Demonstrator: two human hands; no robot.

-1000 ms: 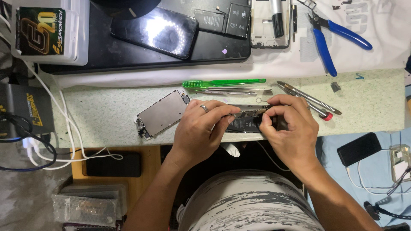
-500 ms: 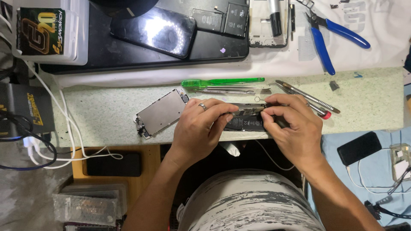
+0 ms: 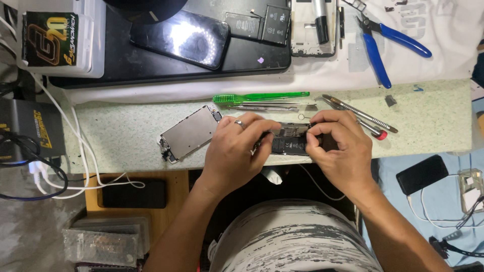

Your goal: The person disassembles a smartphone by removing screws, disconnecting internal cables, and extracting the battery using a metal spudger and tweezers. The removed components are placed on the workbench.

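Opened phone body (image 3: 291,142) gripped by both hands, mid-disassembly.
Left hand (image 3: 237,151) and right hand (image 3: 340,148) pinch it; detached screen panel (image 3: 189,133) lies left of it, internals still inside.

Both hands (image 3: 290,148) close on the opened phone (image 3: 290,141) at the table (image 3: 126,136) front edge. Just left: detached screen panel (image 3: 190,133). Just behind: green brush (image 3: 259,97), tweezers (image 3: 267,107). Right: metal tools (image 3: 360,117) angled close to right hand. Bare mat far left and far right; pliers (image 3: 385,43) well behind.
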